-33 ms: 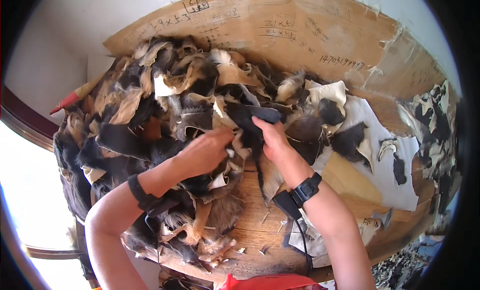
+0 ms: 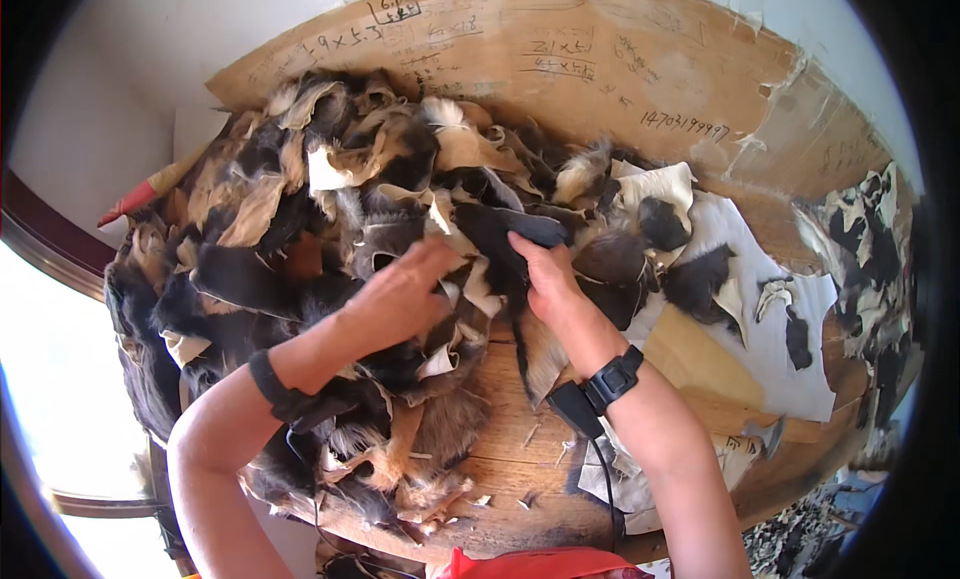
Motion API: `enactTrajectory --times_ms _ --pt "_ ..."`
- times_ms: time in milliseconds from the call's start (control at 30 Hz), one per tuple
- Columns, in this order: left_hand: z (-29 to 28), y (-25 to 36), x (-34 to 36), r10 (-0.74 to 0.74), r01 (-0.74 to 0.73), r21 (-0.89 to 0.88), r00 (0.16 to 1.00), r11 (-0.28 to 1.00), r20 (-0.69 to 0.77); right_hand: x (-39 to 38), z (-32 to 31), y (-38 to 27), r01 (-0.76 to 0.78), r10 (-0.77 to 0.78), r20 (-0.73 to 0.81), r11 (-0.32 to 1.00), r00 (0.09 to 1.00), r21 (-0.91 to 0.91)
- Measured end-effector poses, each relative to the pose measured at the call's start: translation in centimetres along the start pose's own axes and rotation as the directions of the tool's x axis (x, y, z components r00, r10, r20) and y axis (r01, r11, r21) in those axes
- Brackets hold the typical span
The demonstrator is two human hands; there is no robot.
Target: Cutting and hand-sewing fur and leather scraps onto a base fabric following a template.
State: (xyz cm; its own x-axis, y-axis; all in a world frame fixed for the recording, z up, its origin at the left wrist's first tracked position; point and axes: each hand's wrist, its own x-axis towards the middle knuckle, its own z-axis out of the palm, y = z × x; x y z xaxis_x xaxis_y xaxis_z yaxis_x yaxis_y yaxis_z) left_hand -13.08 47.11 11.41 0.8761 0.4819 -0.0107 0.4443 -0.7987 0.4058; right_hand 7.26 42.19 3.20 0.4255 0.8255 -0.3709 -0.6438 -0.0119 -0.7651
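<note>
Where both meet, dark fur strip [image 2: 510, 241] between left hand [image 2: 400, 297], right hand [image 2: 545, 279]

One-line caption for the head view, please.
Both hands, left hand and right hand, grip a dark fur scrap.

A round wooden table [image 2: 520, 479] fills most of the view. A large brown board [image 2: 560, 59] with handwritten marks leans at its far side. Behind the board stands a pale wall [image 2: 120, 89]. A dark wooden frame [image 2: 40, 249] runs along the left edge, with strong daylight [image 2: 50, 399] below it that washes out that area. At lower right, beyond the table rim, dark debris [image 2: 800, 539] covers the floor.
</note>
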Motion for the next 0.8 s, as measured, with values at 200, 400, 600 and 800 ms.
enactTrajectory --times_ms 200,400,600,800 --pt "-1.8 -2.0 -0.9 -0.153 0.152 0.016 0.987 0.988 0.044 1.3 -2.1 -3.0 0.286 -0.277 0.108 0.955 0.955 -0.075" --pt "-3.5 -1.0 6.4 0.015 -0.079 -0.108 0.869 0.991 -0.495 0.5 -2.3 -7.2 0.492 -0.410 0.281 0.790 0.868 -0.367" --pt "-2.3 -0.4 11.8 0.011 -0.101 -0.288 0.955 0.952 -0.296 1.2 -2.9 -9.2 0.677 -0.455 0.501 0.474 0.736 -0.563" --pt "-8.3 -4.1 12.6 -0.430 -0.026 -0.725 0.790 0.688 -0.437 1.6 -4.9 -9.4 0.447 -0.654 0.159 0.301 0.739 -0.842"
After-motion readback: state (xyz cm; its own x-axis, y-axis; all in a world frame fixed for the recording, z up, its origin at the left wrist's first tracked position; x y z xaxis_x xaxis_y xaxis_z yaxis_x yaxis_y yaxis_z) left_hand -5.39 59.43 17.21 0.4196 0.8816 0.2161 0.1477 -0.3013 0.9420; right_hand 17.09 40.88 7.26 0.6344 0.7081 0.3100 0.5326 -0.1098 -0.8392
